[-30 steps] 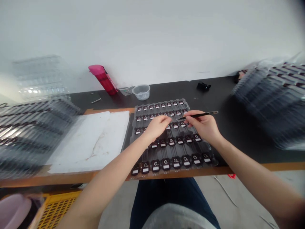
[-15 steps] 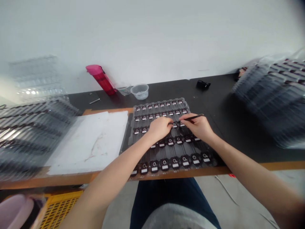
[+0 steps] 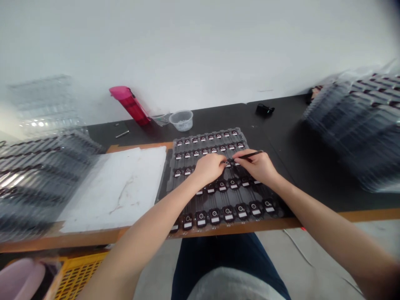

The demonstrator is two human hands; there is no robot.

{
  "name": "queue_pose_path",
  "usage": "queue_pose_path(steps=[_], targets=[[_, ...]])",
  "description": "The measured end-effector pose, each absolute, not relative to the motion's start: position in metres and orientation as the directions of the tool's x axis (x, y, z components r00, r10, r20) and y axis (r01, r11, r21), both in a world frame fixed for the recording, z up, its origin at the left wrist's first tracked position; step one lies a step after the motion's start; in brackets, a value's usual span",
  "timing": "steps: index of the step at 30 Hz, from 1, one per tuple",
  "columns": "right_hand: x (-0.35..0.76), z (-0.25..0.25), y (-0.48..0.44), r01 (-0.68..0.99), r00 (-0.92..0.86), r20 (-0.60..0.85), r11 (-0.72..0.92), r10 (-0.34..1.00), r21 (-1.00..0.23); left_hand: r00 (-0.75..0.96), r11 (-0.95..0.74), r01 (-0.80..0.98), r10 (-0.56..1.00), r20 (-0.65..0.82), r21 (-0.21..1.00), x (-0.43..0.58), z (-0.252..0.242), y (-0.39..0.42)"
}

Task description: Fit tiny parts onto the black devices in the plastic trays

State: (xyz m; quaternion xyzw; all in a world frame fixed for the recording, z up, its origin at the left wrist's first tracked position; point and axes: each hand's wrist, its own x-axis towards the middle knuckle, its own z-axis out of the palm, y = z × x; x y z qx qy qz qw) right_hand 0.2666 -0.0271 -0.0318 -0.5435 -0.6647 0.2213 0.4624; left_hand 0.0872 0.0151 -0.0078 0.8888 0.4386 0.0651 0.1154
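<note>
A clear plastic tray (image 3: 206,204) lies in front of me with rows of small black parts (image 3: 228,213), each showing a ring and a white label. Over its third row, my right hand (image 3: 256,164) pinches a thin dark stick-like tool, perhaps tweezers (image 3: 252,154), its tip pointing left. Close to that tip, my left hand (image 3: 208,167) rests with thumb and forefinger pressed together at a black part in the same row. What exactly lies between the left fingertips is hidden.
White sheets (image 3: 125,187) lie left of the tray. Stacks of filled clear trays stand at far left (image 3: 46,175) and right (image 3: 346,129). Behind are a pink bottle (image 3: 133,106), a plastic tub (image 3: 181,121) of small pieces and a black object (image 3: 265,109). A yellow crate (image 3: 81,273) sits below.
Both hands stay at the same row of the tray, the right hand shifting very slightly. The whole view has moved a little; nothing has visibly been let go or taken up.
</note>
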Motion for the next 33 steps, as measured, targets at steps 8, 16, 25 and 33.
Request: queue_pose_path(steps=[8, 16, 25, 33], targets=[[0.2671, -0.0361, -0.0253, 0.507, 0.001, 0.412, 0.354, 0.911, -0.786, 0.625, -0.610, 0.756, 0.780, 0.014, 0.235, 0.0874, -0.0083, 0.0149], [0.2686, -0.0369, -0.0259, 0.505, 0.003, 0.402, 0.346, 0.916, -0.791, 0.641, -0.627, 0.746, 0.768, 0.015, 0.225, 0.0875, -0.0101, 0.0158], [0.2693, -0.0360, -0.0269, 0.495, 0.007, 0.396, 0.341, 0.918, -0.799, 0.658, -0.644, 0.734, 0.753, 0.009, 0.214, 0.0892, -0.0087, 0.0153], [0.2689, -0.0354, -0.0273, 0.511, 0.009, 0.382, 0.324, 0.924, -0.796, 0.675, -0.660, 0.722, 0.738, 0.001, 0.209, 0.0915, -0.0084, 0.0159]])
